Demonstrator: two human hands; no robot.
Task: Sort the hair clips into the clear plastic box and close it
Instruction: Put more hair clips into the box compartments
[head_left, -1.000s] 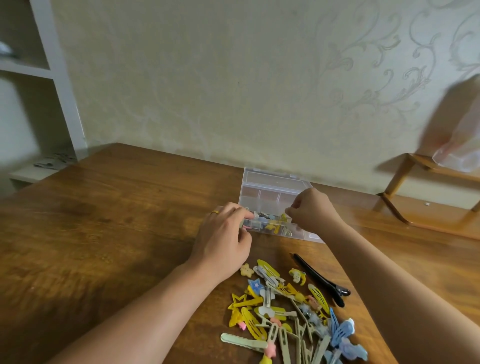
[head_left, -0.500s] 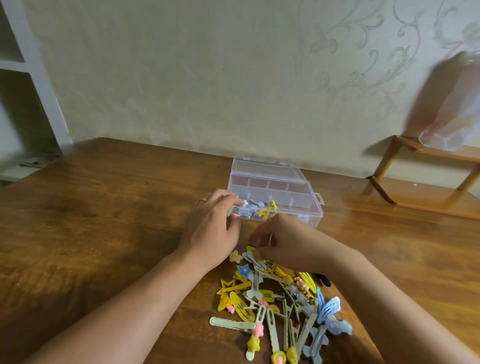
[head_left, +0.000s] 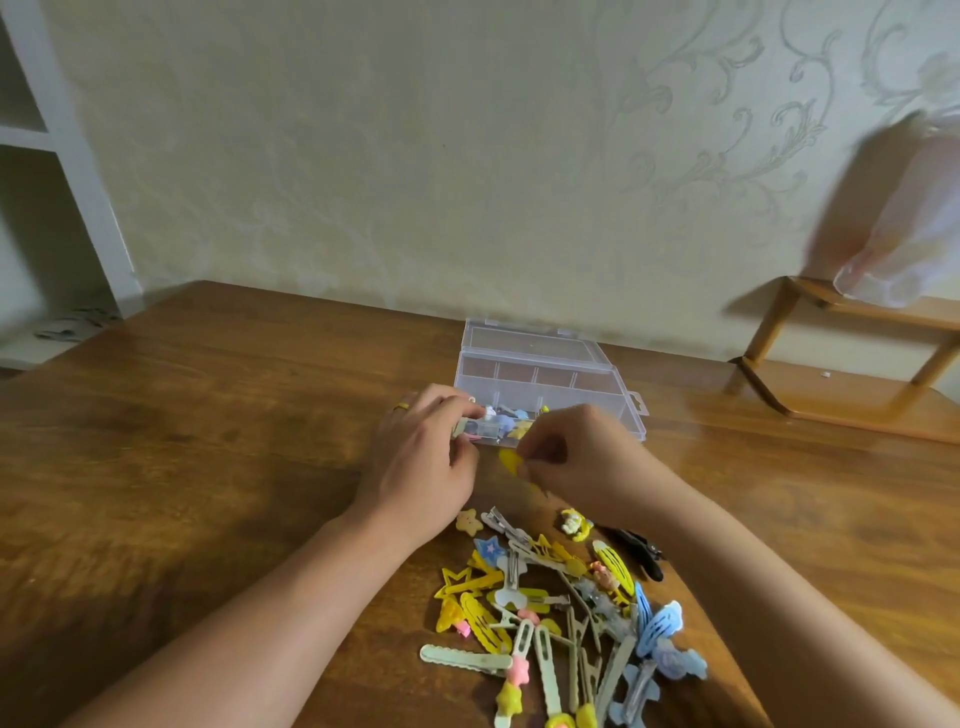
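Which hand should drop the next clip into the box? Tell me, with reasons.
Right. The right hand already pinches a yellow clip just in front of the open box, while the left hand grips the box's near corner, steadying it.

home room: patterned wallpaper (head_left: 727, 130), wooden table (head_left: 208, 441), white shelving (head_left: 47, 156).

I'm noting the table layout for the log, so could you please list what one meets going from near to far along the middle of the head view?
Pile of hair clips → yellow clip pinched in the right hand → clear plastic box, lid open → wallpapered wall.
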